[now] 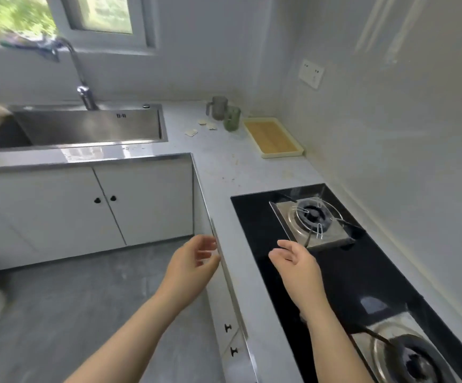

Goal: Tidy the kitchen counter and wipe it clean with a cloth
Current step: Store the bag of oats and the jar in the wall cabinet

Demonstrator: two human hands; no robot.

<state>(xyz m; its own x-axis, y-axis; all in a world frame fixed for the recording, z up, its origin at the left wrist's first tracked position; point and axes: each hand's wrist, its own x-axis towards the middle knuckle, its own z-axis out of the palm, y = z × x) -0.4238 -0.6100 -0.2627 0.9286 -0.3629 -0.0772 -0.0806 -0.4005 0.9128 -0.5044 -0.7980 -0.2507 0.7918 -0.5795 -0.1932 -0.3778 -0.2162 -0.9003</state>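
The grey L-shaped counter [218, 172] carries crumbs and stains near its corner. At the back stand a clear grey jug [217, 107] and a green glass [232, 118]. Several small pale scraps [191, 132] lie in front of them. A cream tray with a bamboo insert [272, 137] sits by the right wall. My left hand [193, 258] hovers empty beside the counter's front edge, fingers loosely curved. My right hand [293, 258] floats empty over the black hob [254, 217], palm turned inward. A cloth [28, 44] lies blurred on the window sill at the far left.
A steel sink [86, 128] with a tall tap [82, 84] lies at the back left. The hob holds a far burner [311, 217] and a near burner [415, 360]. White cupboards [86, 205] run below. A wall socket [311, 73] is on the right wall.
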